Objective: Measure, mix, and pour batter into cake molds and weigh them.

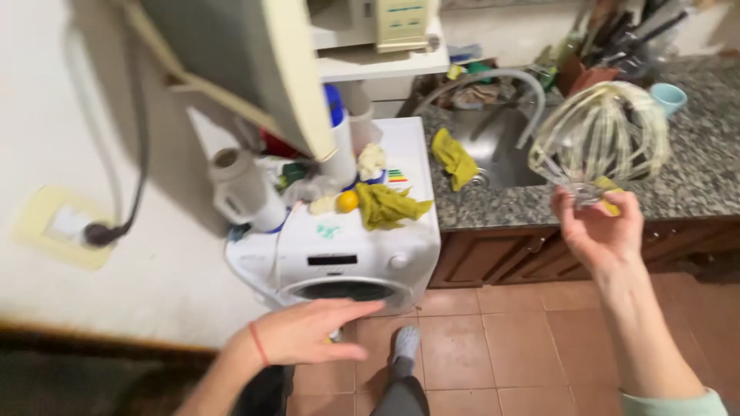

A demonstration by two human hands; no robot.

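Observation:
My right hand (600,229) holds a wire whisk attachment (601,135) by its hub, raised in front of the granite counter (694,181); the wires carry pale batter. My left hand (308,333) is flat, fingers together and extended, palm down, holding nothing, hovering in front of the white washing machine (347,254) near its round door (347,290). A red band circles my left wrist.
On the washer top lie a yellow-green cloth (387,204), a lemon (348,201), a white jug (240,191) and bottles. A sink (497,146) with a grey hose, a second cloth and a light blue cup (667,96) are on the counter. My grey-socked foot (405,343) stands on terracotta tiles.

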